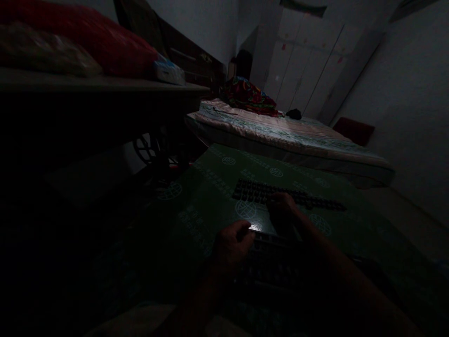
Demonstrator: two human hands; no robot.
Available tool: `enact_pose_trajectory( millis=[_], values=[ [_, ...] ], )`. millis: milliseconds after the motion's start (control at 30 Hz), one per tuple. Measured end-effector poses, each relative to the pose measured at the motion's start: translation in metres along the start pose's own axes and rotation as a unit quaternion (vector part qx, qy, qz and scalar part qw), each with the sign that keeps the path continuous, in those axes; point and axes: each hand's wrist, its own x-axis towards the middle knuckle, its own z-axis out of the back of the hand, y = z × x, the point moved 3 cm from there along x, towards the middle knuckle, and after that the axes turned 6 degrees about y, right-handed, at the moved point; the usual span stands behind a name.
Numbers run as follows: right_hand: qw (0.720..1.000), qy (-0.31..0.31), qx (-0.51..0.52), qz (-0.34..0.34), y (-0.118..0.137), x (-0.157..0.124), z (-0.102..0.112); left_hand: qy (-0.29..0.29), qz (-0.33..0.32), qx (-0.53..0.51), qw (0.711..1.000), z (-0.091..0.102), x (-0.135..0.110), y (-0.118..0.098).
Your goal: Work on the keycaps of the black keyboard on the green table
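- Right hand (282, 210): palm down, fingers bent onto the near edge of the far row of dark pieces (315, 200); too dark to tell whether it grips any.
- Left hand (233, 245): loosely curled, fingertips toward a bright patch; whether it holds anything cannot be told.
- Far row: long axis left to right, lying ahead of both hands, the right hand the nearer.
- Near block of dark pieces (277, 267): between the 2 forearms.
- Green mat (210, 187): bears both.
- Beyond: bed (280, 133), treadle table (105, 86) at left.
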Motion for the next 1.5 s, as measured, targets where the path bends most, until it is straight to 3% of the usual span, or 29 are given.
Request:
enact_pose_trajectory(
  millis=[567, 1033, 1200, 1267, 1367, 1500],
  values=[
    [1.0, 0.004, -0.003, -0.002, -0.001, 0.0, -0.001, 0.021, -0.011, 0.016, 1.0, -0.001, 0.0, 0.001],
    [0.999, -0.046, 0.024, -0.002, 0.007, -0.01, 0.008, 0.028, -0.01, 0.024, 0.999, -0.001, 0.0, -0.003],
    [0.988, -0.116, 0.103, -0.005, 0.023, -0.05, 0.033, 0.029, -0.023, 0.043, 0.998, -0.002, -0.001, -0.007],
    [0.971, -0.139, 0.192, 0.025, 0.032, -0.078, 0.043, 0.037, -0.056, 0.077, 0.995, -0.004, -0.002, -0.01],
    [0.968, -0.162, 0.188, 0.042, 0.042, -0.121, 0.05, 0.067, -0.12, 0.132, 0.982, -0.011, -0.007, -0.014],
    [0.964, -0.121, 0.235, 0.032, 0.044, -0.153, 0.044, 0.154, -0.178, 0.194, 0.952, -0.025, -0.017, -0.018]
  ],
)
